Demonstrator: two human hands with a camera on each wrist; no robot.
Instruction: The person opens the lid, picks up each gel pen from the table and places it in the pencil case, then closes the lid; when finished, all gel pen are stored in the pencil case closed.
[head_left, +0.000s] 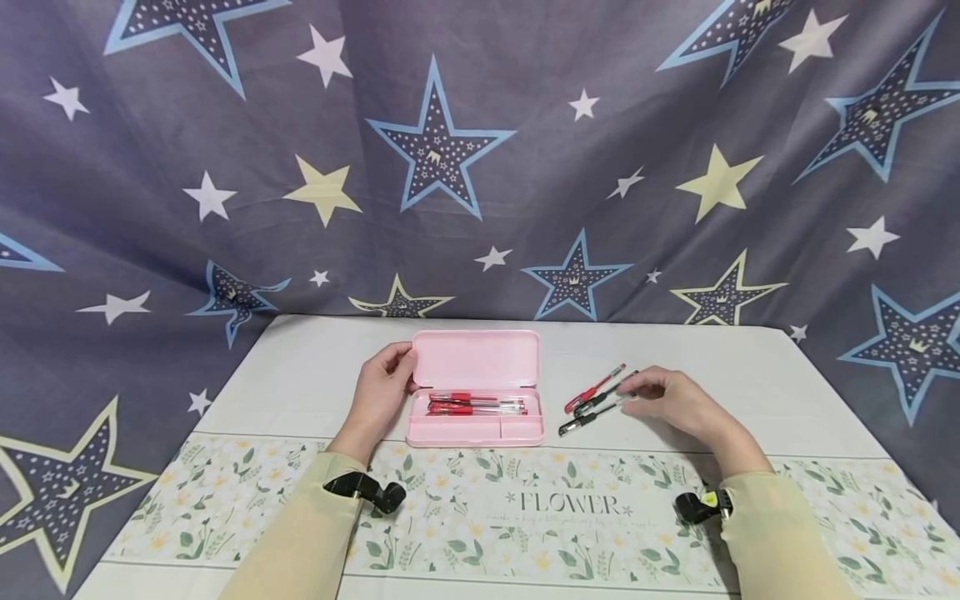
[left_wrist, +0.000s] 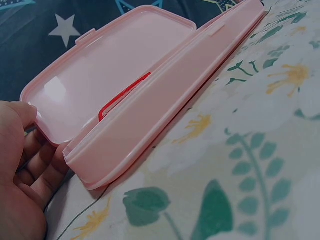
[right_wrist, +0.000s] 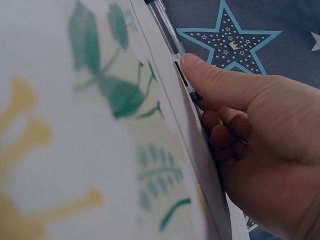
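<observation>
A pink pencil case (head_left: 476, 358) lies with its lid raised at the table's middle. Several red pens (head_left: 468, 409) fill its long back compartment; two smaller front compartments hold nothing visible. My left hand (head_left: 378, 387) pinches the lid's left edge, its thumb on the inner side, as the left wrist view shows. To the right of the case, a red pen (head_left: 596, 388) and two black pens lie side by side on the table. My right hand (head_left: 675, 400) pinches the end of the nearest black pen (head_left: 577, 422), whose clear barrel (right_wrist: 170, 35) runs past the thumb.
White cloth (head_left: 315, 358) covers the table, with a floral strip (head_left: 555, 533) reading FLOWER along its front part. A dark star-patterned curtain (head_left: 450, 250) hangs right behind the table's far edge. Each wrist wears a black camera (head_left: 367, 492).
</observation>
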